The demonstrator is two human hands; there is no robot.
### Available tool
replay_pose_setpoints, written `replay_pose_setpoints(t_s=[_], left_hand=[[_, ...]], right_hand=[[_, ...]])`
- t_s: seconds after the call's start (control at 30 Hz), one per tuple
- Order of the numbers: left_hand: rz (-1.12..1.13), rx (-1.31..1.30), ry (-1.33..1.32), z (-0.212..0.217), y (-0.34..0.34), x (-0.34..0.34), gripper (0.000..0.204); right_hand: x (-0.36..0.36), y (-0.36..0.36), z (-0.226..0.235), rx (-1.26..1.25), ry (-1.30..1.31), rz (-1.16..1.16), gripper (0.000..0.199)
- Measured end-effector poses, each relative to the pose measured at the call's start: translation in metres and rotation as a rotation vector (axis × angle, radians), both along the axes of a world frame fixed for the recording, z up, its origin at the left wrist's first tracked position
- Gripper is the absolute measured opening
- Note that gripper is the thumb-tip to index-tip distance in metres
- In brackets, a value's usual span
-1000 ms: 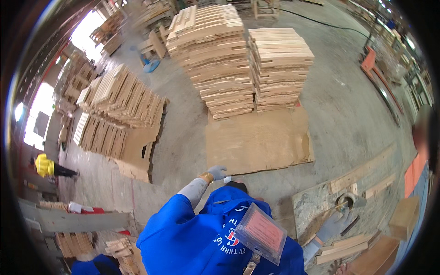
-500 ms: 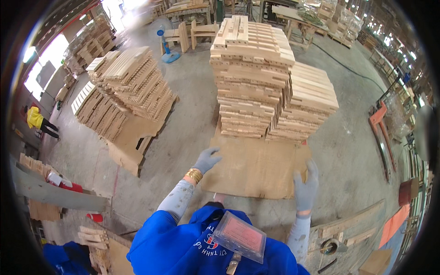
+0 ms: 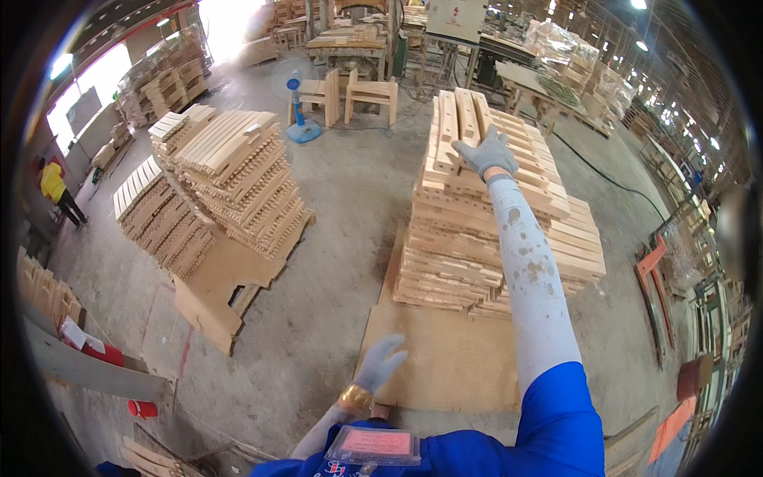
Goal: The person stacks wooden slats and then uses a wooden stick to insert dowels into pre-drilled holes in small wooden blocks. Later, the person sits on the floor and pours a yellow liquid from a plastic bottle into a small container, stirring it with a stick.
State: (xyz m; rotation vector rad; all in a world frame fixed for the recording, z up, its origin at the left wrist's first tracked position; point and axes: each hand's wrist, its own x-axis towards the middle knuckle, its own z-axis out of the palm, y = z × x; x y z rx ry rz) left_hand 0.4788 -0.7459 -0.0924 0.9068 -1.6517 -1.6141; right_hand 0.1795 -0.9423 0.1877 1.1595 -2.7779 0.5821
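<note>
My right hand (image 3: 488, 154), in a grey glove, reaches out to the top of a tall stack of wooden slats (image 3: 457, 266). Its thumb and fingers are spread over the loose drilled slats (image 3: 447, 131) lying uppermost; whether it presses on them is hard to tell. Lower down, my left hand (image 3: 381, 362), also gloved and with a gold bracelet at the wrist, hovers over the near left edge of a brown sheet (image 3: 453, 358). Its fingers are apart with nothing in them. The stack stands on the far part of that sheet.
Another stack of slats (image 3: 238, 191) stands at the left on a torn brown board (image 3: 208, 310). Beyond are a blue fan (image 3: 300, 119) and wooden frames (image 3: 369, 99). An orange pallet jack (image 3: 656, 286) is at the right; a person in yellow (image 3: 54, 184) stands far left.
My right hand has moved forward from beside the brown sheet onto the stack's top. The view has tilted up, so the stacks appear lower. My left hand stays open near the sheet.
</note>
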Motion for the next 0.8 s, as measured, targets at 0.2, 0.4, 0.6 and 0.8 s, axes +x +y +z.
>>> replay_pose_setpoints(t_s=[0.2,0.4,0.6,0.8], left_hand=[[0.22,0.185,0.103,-0.014,-0.048,0.059,0.033],[0.243,-0.477,-0.011,0.102,-0.154,-0.003,0.039],[0.333,-1.058,-0.069,0.213,-0.261,-0.143,0.057],[0.174,-0.731,-0.574,0.233,-0.318,-0.237,0.075]], right_hand=[[-0.018,-0.035,-0.01,0.11,-0.111,-0.01,0.093],[-0.06,0.009,-0.003,0.189,-0.117,0.128,0.101],[-0.044,0.008,-0.004,0.219,-0.088,0.082,0.106],[-0.067,0.049,-0.003,-0.3,-0.352,0.236,0.08]])
